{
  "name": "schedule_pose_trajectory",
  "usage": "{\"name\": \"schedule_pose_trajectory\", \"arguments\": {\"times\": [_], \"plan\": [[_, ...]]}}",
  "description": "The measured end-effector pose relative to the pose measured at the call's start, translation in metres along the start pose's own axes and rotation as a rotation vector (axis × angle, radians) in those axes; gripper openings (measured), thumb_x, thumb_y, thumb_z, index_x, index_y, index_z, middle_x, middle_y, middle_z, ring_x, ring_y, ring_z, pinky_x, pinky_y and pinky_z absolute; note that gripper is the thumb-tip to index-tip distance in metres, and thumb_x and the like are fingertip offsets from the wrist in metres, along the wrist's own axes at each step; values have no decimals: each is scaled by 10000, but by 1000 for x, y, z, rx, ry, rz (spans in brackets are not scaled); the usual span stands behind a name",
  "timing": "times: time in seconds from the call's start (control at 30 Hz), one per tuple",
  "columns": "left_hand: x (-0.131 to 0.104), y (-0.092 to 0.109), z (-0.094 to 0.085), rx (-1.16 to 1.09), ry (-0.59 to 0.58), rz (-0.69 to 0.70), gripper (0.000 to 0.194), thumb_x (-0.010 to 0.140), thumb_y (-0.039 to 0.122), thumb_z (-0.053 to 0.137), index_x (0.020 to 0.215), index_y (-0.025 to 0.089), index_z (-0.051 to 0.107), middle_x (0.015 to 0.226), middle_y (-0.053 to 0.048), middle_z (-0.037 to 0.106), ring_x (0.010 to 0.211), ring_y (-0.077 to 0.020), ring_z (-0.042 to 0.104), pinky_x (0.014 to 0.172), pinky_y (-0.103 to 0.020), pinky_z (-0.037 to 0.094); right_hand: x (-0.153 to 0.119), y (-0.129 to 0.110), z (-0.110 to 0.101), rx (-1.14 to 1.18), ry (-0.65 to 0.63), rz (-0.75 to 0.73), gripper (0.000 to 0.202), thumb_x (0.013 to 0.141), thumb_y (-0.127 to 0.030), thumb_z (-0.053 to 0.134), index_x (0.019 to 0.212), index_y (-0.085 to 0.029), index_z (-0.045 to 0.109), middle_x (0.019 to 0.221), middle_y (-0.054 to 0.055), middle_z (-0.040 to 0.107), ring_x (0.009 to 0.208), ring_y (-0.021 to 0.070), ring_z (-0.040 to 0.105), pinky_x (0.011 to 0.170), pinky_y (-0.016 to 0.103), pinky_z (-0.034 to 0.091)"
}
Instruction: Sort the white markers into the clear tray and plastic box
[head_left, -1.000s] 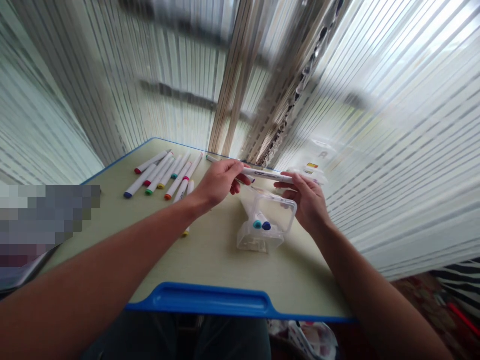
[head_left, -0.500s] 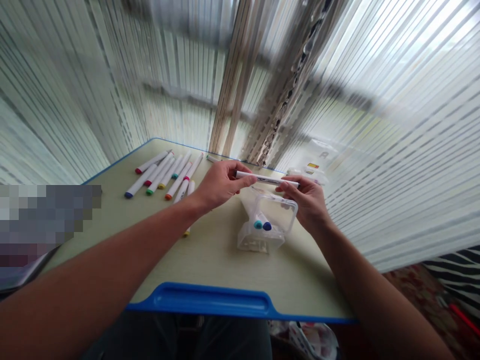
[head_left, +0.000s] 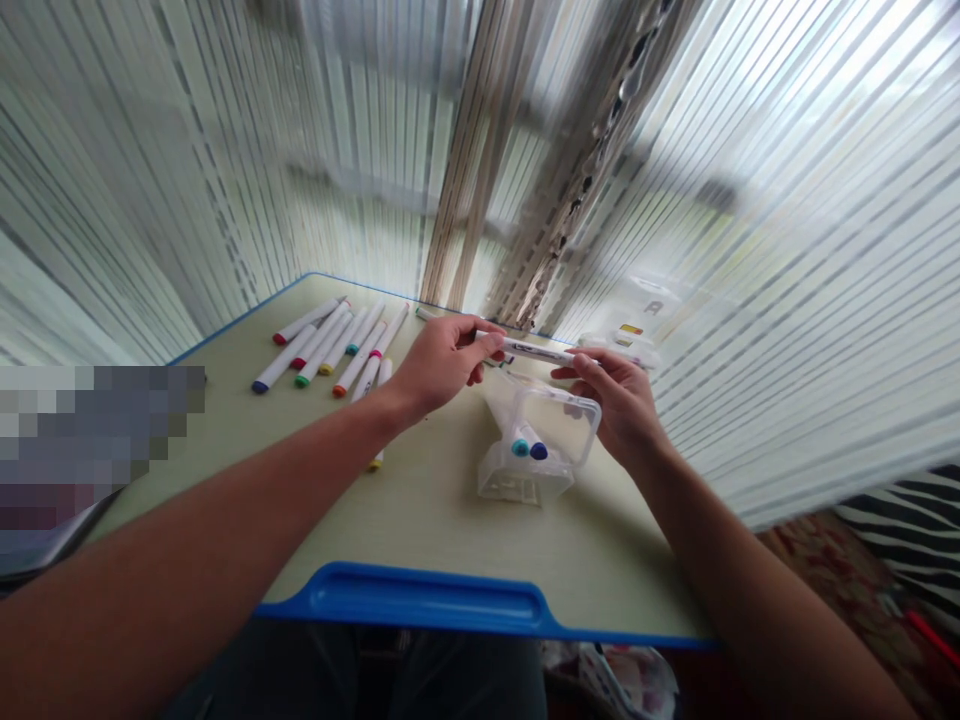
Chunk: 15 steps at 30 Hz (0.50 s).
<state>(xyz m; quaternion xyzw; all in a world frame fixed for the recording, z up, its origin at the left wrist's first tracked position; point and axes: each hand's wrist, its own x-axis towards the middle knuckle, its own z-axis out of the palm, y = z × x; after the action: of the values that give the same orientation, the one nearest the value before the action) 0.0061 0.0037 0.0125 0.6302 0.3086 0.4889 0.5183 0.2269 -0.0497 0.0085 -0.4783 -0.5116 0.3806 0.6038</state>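
Note:
A white marker pen [head_left: 536,350] is held level between my two hands, above the far side of the clear plastic case. My left hand [head_left: 450,365] pinches its left end. At the other end, my right hand [head_left: 611,390] grips it between thumb and fingers. Below them the clear plastic case [head_left: 559,482] stands open on the table, and two markers lie in it, one with a teal cap [head_left: 520,448] and one with a dark blue cap [head_left: 538,451]. To the left, several white markers [head_left: 330,345] with coloured caps lie loosely side by side.
The small table [head_left: 427,520] has a blue rim and a blue front tray groove [head_left: 424,597]. Striped string curtains [head_left: 360,130] hang along its far and right sides. A clear package [head_left: 637,315] stands at the back right. A blurred-out object [head_left: 90,450] sits at the left edge.
Both hands still hold the marker at nearly the same place. The pen has turned slightly, so more of its dark print shows. The view has shifted a little.

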Motion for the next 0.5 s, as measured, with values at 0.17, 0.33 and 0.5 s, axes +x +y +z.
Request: {"name": "schedule_pose_trajectory", "arguments": {"times": [0.17,0.33,0.5], "plan": [[1,1,1,-90,17,-76,163,943,128,567,981,96,722,776,-62,736,459,-70,540,471,-208,433,-1,-4,0,27,5,38,241,770,-403,820,895,-205,764,788,48,784,458,79,571,441,197,466],[0,5,1,-125,30,-119,195,959,122,521,987,95,712,785,-65,741,461,-78,546,481,-215,440,-1,-7,2,67,20,54,240,776,-374,780,935,-194,763,779,64,787,464,100,596,447,210,479],[-1,6,1,-143,22,-122,220,980,159,496,1002,94,705,783,-71,744,463,-87,545,482,-221,437,-1,-8,2,84,29,69,222,803,-386,737,916,-196,757,785,72,792,453,108,592,447,227,483]]}}
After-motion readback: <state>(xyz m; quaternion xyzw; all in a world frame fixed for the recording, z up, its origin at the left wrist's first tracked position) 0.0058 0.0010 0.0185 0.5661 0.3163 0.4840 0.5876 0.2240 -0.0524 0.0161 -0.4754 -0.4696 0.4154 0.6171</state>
